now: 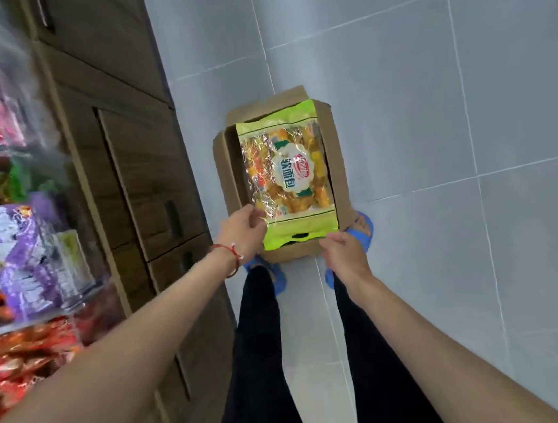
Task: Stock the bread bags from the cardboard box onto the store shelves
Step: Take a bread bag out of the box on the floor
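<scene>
A green and clear bread bag (286, 173) hangs over the open cardboard box (335, 158) on the tiled floor. My left hand (242, 232) pinches the bag's near left corner. My right hand (341, 249) grips the near right corner of its green edge, by the handle cut-out. Both arms reach straight down and forward. The bag hides most of the box's inside, so its contents cannot be seen.
Store shelves (38, 309) on the left hold purple, pink and orange snack bags behind clear fronts. Wooden cabinet doors (144, 176) stand between the shelves and the box. My feet in blue slippers (362, 227) stand right at the box.
</scene>
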Available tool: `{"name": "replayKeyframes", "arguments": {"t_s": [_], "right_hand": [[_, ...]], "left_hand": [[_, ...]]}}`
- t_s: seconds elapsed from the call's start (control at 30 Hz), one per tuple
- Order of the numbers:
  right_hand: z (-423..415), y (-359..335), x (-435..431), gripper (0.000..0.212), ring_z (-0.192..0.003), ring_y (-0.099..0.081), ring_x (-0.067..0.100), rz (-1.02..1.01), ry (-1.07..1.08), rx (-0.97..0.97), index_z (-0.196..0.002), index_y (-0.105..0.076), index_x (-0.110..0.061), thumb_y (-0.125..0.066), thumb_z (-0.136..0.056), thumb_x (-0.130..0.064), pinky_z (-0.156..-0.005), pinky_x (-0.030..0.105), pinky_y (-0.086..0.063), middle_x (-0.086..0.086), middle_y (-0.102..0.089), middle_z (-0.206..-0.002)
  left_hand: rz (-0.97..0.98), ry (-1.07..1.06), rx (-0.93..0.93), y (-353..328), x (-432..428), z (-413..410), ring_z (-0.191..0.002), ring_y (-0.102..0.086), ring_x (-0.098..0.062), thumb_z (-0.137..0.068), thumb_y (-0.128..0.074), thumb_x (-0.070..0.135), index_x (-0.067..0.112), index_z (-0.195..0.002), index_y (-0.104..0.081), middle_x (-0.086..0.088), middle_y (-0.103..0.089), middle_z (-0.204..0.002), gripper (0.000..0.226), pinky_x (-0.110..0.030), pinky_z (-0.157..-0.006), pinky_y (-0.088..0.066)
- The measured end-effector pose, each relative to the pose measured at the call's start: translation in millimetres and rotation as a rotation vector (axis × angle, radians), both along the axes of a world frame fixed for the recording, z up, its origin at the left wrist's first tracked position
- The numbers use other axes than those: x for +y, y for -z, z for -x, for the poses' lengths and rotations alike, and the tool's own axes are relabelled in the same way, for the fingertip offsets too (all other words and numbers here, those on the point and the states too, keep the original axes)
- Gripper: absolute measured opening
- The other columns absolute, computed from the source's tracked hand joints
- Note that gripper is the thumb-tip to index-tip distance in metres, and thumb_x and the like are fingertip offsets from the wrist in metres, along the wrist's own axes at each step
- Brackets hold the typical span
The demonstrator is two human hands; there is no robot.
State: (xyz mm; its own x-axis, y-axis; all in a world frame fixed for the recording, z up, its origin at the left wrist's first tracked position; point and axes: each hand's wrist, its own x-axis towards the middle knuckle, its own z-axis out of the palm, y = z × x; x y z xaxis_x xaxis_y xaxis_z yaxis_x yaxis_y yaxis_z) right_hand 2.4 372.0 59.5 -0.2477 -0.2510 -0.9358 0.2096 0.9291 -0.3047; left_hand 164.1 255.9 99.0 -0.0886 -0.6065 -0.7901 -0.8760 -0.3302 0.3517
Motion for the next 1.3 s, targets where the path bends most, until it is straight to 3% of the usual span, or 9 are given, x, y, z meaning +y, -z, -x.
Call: {"name": "replayKeyframes", "arguments": {"t_s": [0.13,0.2,0.3,0.47,0.67,0.77,0.97,1.17,1.3], "right_hand": [[-35.9,75.6,5.9,0.020,-0.065,-0.039,0.021,-0.101,0.103,0.016,-0.059,-0.044,-0.025,-0.056,-0.073,-0.034,-0.064,0.037,-0.032,-0.003,-0.043,-0.062],[-51.1,107.7,6.7,0.017,-0.068,-0.043,0.018,-0.169,0.210,0.016,-0.076,-0.054,-0.027,-0.061,-0.070,-0.041,-0.064,0.036,-0.036,-0.003,-0.051,-0.074],[-66.2,135.8,-4.2,0.045,-0.089,-0.055,0.021,-0.216,0.373,0.053,-0.122,-0.062,-0.008,-0.065,-0.088,-0.038,-0.083,0.040,-0.047,0.007,-0.062,-0.105],[-75.4,174.7,-17.7,0.050,-0.120,-0.060,0.022,-0.150,0.670,0.139,-0.141,-0.053,-0.021,-0.070,-0.093,-0.026,-0.109,0.049,-0.048,-0.002,-0.061,-0.133],[-81.5,216.1,-24.5,0.115,-0.137,-0.052,0.023,-0.185,0.777,-0.049,-0.156,-0.036,-0.027,-0.067,-0.059,-0.079,-0.116,0.052,-0.040,-0.003,-0.052,-0.152],[-82.4,220.3,-33.4,0.102,-0.142,-0.046,0.026,-0.213,0.815,-0.032,-0.159,-0.030,-0.021,-0.066,-0.078,-0.071,-0.117,0.053,-0.039,0.001,-0.045,-0.158],[-82.0,216.3,-35.2,0.079,-0.137,-0.051,0.030,-0.263,0.850,0.024,-0.156,-0.032,-0.017,-0.067,-0.094,-0.052,-0.112,0.054,-0.045,0.004,-0.049,-0.154],[-48.1,183.7,-32.4,0.088,-0.132,-0.057,0.029,-0.163,0.783,0.104,-0.153,-0.037,-0.023,-0.072,-0.079,-0.054,-0.108,0.054,-0.049,0.001,-0.055,-0.148],[-12.7,154.3,-18.1,0.088,-0.139,-0.051,0.029,-0.125,0.650,0.153,-0.155,-0.034,-0.021,-0.069,-0.081,-0.054,-0.114,0.053,-0.044,0.003,-0.049,-0.154]], "left_hand": [[0.011,0.199,0.015,77.4,-48.9,-11.0,-0.110,-0.063,-0.023,-0.097,-0.055,0.018,0.014,-0.123,-0.063,-0.005,-0.068,-0.119,0.028,-0.037,-0.098,-0.051],[0.049,0.310,0.005,109.8,-70.9,-13.9,-0.107,-0.062,-0.022,-0.097,-0.055,0.022,0.016,-0.122,-0.063,-0.005,-0.065,-0.121,0.027,-0.033,-0.093,-0.050],[0.115,0.423,-0.019,149.3,-103.1,-14.1,-0.106,-0.058,-0.018,-0.095,-0.057,0.023,0.015,-0.131,-0.056,-0.007,-0.055,-0.132,0.036,-0.031,-0.092,-0.048],[0.260,0.496,0.020,202.0,-145.3,0.6,-0.126,-0.052,-0.021,-0.095,-0.056,0.031,0.016,-0.144,-0.041,-0.004,-0.042,-0.148,0.054,-0.037,-0.103,-0.047],[0.411,0.618,-0.034,246.7,-176.4,30.5,-0.146,-0.031,-0.027,-0.092,-0.048,0.058,0.013,-0.154,-0.026,-0.008,-0.034,-0.158,0.080,-0.051,-0.122,-0.019],[0.372,0.667,-0.062,258.8,-181.9,37.2,-0.128,-0.052,-0.029,-0.088,-0.040,0.070,0.015,-0.150,-0.032,-0.007,-0.056,-0.138,0.083,-0.052,-0.118,-0.027],[0.322,0.655,-0.098,242.2,-179.6,33.8,-0.110,-0.059,-0.027,-0.081,-0.044,0.077,0.023,-0.137,-0.049,-0.002,-0.062,-0.120,0.078,-0.049,-0.095,-0.049],[0.163,0.432,-0.060,204.1,-162.3,40.0,-0.106,-0.063,-0.022,-0.081,-0.064,0.066,0.017,-0.134,-0.053,0.000,-0.064,-0.123,0.073,-0.038,-0.087,-0.053],[0.040,0.230,-0.036,174.4,-139.4,47.9,-0.130,-0.053,-0.029,-0.074,-0.064,0.074,0.017,-0.147,-0.041,-0.008,-0.052,-0.146,0.096,-0.046,-0.104,-0.048]]}}
